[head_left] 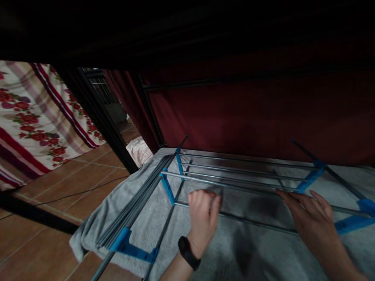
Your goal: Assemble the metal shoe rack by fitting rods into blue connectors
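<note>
A drying rack [240,183] of grey metal tubes with blue plastic brackets [167,187] lies on a grey blanket. My left hand [202,210], with a black band [189,253] on its wrist, is closed around the lower front tube [252,221]. Over the right part of the upper front tube [222,182], my right hand [307,214] lies with its fingers stretched out; its palm side is hidden. Right of that hand are more blue brackets [354,218]. A bundle of thin grey rods [137,199] runs along the rack's left side.
The grey blanket [111,226] covers the surface beneath the rack. Dark red cloth [249,121] hangs behind it. Black frame posts [99,121] stand at the left. Beyond them are a floral cloth [35,121], a tiled floor [96,171] and a dark cable [84,191].
</note>
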